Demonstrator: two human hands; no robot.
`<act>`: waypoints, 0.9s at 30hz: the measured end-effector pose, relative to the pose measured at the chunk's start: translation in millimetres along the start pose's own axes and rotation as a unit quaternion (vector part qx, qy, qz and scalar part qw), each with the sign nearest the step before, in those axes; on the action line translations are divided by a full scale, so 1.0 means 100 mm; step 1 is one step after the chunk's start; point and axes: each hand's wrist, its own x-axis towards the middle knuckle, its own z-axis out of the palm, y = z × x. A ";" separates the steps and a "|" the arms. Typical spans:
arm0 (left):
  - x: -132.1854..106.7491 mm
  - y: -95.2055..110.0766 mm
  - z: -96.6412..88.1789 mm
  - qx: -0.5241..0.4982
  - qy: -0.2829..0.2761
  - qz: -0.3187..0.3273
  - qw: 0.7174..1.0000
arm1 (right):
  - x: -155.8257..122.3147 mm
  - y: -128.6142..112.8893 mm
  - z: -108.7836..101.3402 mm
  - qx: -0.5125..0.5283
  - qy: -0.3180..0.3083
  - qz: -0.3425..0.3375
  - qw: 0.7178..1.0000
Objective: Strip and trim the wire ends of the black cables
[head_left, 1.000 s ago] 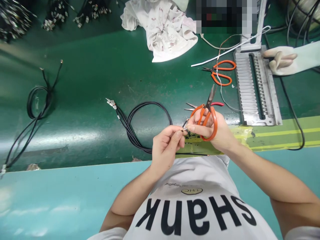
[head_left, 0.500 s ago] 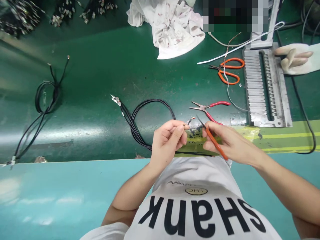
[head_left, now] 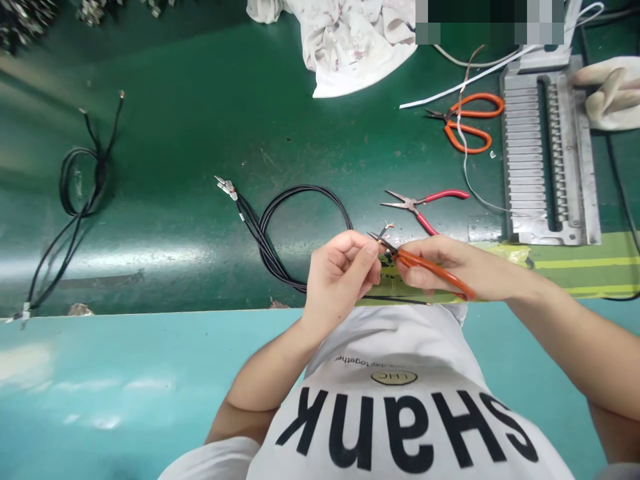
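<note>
The left hand (head_left: 340,280) was clenched in a tight pinch, thumb over curled fingers, on the end of a thin black cable (head_left: 300,187), whose bared copper strands (head_left: 386,230) stuck out at about 2 o'clock from that fist. The cable looked light and springy, more limp than stiff. The strands seemed fragile, so the firm place to take hold would be the jacket just behind them. Its length lay in a loose loop on the green bench mat (head_left: 175,133) at 10 o'clock from the hands, ending in small metal crimp terminals (head_left: 226,189). The right hand (head_left: 450,270), reaching in from 3 o'clock with its fingers extended, grasped orange-handled scissors (head_left: 430,263), blades apparently shut, their tips beside the strands. Needle-nose pliers (head_left: 413,205) with red handles lay at 1 o'clock, and a slotted metal jig (head_left: 520,147) sat at 2 o'clock.
</note>
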 end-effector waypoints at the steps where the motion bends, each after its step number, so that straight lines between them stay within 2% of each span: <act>1: 0.00 0.00 0.00 0.001 0.000 -0.001 1.000 | 0.01 0.00 -0.01 0.013 -0.008 -0.011 1.000; 4: -0.01 0.00 0.00 0.002 -0.003 0.003 1.000 | 0.02 0.01 -0.02 0.027 -0.022 -0.038 0.999; 6: -0.01 -0.01 0.00 0.002 -0.003 0.005 1.000 | 0.01 0.01 -0.02 0.022 -0.018 -0.029 0.999; 11: -0.01 -0.01 0.01 0.004 0.005 0.012 1.000 | -0.04 0.01 0.03 -0.060 0.052 0.039 0.996; 19: 0.00 -0.03 0.01 0.008 0.007 0.003 1.000 | -0.06 -0.08 0.13 -0.187 0.133 0.075 0.970; 23: 0.02 -0.03 -0.02 0.000 0.018 0.007 1.000 | -0.10 -0.03 0.12 -0.206 0.136 0.086 0.965; 27: 0.03 0.02 -0.06 -0.001 0.018 0.020 1.000 | -0.16 0.05 0.08 -0.182 0.119 0.092 0.972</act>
